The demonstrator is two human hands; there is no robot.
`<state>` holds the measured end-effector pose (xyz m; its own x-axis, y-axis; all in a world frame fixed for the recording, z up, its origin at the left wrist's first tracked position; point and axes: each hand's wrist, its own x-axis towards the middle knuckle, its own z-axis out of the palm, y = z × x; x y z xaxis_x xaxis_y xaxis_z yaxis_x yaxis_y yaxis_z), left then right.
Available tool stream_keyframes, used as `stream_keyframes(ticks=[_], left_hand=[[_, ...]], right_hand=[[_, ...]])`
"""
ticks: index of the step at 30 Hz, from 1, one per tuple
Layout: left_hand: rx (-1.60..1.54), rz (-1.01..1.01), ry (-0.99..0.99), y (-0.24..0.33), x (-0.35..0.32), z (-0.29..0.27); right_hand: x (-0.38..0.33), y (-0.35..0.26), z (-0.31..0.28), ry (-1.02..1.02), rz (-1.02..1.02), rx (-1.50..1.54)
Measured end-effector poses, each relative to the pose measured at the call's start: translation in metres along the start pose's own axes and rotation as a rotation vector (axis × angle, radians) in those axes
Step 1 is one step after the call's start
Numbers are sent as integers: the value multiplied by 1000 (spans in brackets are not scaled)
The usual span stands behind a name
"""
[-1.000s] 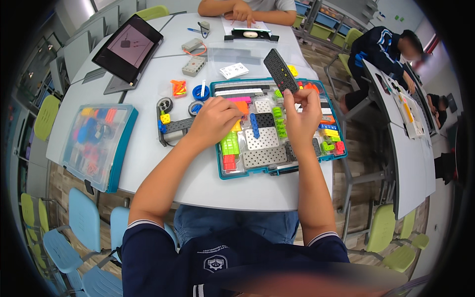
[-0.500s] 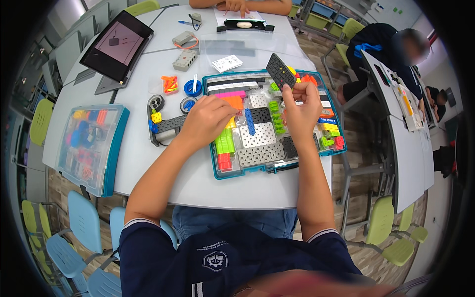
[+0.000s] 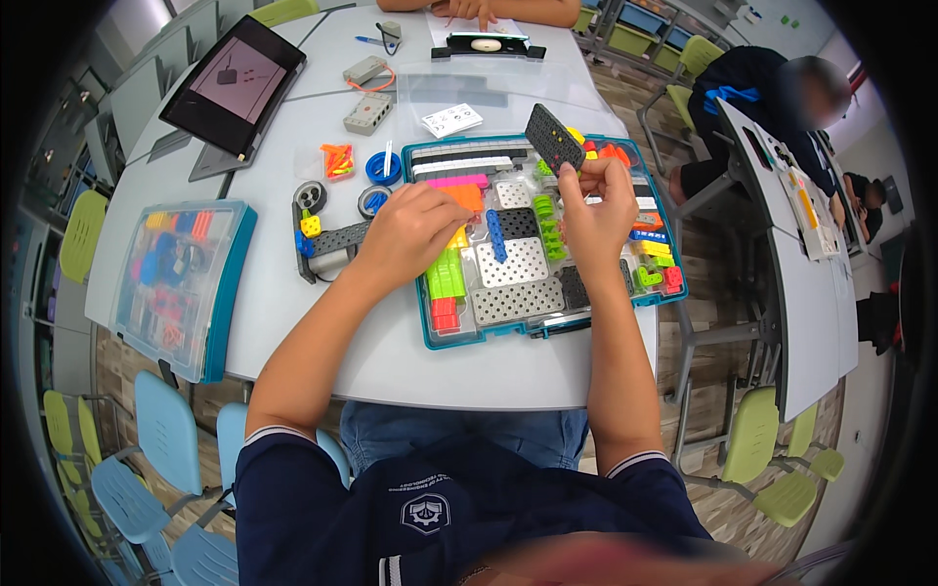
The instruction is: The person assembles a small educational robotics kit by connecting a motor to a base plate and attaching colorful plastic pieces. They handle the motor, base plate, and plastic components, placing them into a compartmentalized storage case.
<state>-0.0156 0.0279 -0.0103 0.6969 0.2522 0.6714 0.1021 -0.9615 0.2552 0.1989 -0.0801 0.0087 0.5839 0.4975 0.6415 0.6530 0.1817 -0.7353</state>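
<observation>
Above the open building-kit case, the right hand was raised, pinching a dark perforated plate. The left hand curved over the case's left side; its grasp I could not tell. Both poses had hardly changed since half a second before.

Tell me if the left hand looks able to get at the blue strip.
Probably yes: the blue strip lies uncovered on the plates, just right of the left hand; whether that hand is empty is unclear.

Perforated plate is dark grey, dotted with holes; parts case has teal edging, plastic ring is super blue.
</observation>
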Motion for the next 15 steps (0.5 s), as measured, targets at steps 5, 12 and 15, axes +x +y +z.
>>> stream_keyframes(ticks=[5, 12, 15], left_hand=[[5, -5, 2, 0, 0, 0], [2, -14, -10, 1, 0, 0], [-9, -17, -19, 2, 0, -1]], right_hand=[[1, 2, 0, 2, -68, -45], [1, 1, 1, 16, -41, -17], [1, 0, 1, 12, -35, -14]])
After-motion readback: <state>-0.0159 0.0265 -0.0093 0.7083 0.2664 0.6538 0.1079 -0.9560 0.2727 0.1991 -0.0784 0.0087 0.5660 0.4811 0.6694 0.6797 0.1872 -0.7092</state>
